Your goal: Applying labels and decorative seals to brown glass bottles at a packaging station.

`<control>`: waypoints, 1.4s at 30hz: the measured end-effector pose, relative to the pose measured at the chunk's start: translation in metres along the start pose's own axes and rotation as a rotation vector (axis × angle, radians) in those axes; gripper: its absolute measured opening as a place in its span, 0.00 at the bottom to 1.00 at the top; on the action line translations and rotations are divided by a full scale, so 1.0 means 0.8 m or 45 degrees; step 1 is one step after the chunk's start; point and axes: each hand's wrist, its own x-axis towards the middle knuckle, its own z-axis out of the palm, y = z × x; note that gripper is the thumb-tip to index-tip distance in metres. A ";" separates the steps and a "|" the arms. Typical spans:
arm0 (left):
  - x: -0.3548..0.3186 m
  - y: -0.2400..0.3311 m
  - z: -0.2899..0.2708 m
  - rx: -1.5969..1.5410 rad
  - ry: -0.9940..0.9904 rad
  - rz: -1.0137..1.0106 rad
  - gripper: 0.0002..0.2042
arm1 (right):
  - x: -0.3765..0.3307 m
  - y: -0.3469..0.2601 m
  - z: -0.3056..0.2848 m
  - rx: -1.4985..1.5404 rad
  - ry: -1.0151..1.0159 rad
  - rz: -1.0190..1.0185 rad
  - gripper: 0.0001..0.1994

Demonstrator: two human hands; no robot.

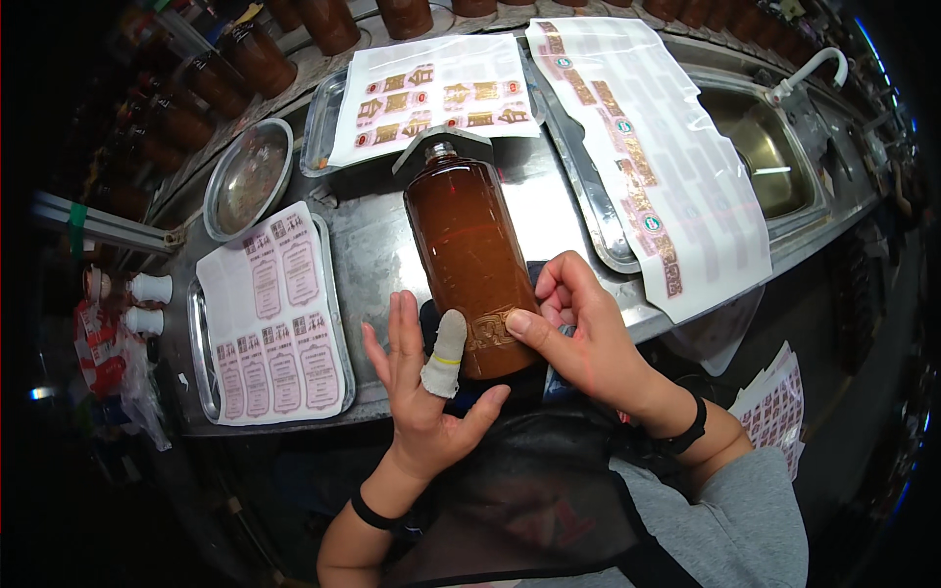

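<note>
A brown glass bottle [469, 265] with a flat body lies before me, its neck pointing away and resting at a grey angled metal bracket [443, 143]. Raised gold-toned ornament shows near its base. My right hand [578, 328] grips the bottle's lower right edge, thumb on top and the other fingers curled at the side. Beside the lower left edge, my left hand [421, 392] has its fingers spread. A whitish cloth finger cover [447, 355] sits on its index finger, which appears to touch the bottle.
Label sheets lie on metal trays: pink-framed ones [274, 323] at left, red-and-gold ones [436, 93] behind, and a strip sheet [657, 167] at right. A round metal bowl [227, 220] stands far left. A sink [774, 167] with a white faucet [814, 73] is far right. Brown bottles [328, 24] line the back.
</note>
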 end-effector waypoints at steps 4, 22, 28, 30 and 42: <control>0.002 0.001 -0.002 0.032 -0.009 0.014 0.38 | -0.001 -0.001 0.000 0.086 0.002 0.071 0.22; 0.013 0.015 -0.008 0.252 -0.078 0.070 0.38 | -0.004 0.002 0.005 0.089 0.025 0.020 0.16; 0.026 0.026 -0.014 0.337 -0.093 0.132 0.36 | -0.001 0.002 0.003 0.336 0.051 0.073 0.09; 0.030 0.029 -0.016 0.371 -0.119 0.129 0.36 | -0.002 0.002 0.000 0.461 0.039 0.196 0.07; 0.044 0.044 -0.008 0.367 -0.125 0.214 0.28 | 0.000 -0.010 -0.035 0.874 0.212 0.360 0.09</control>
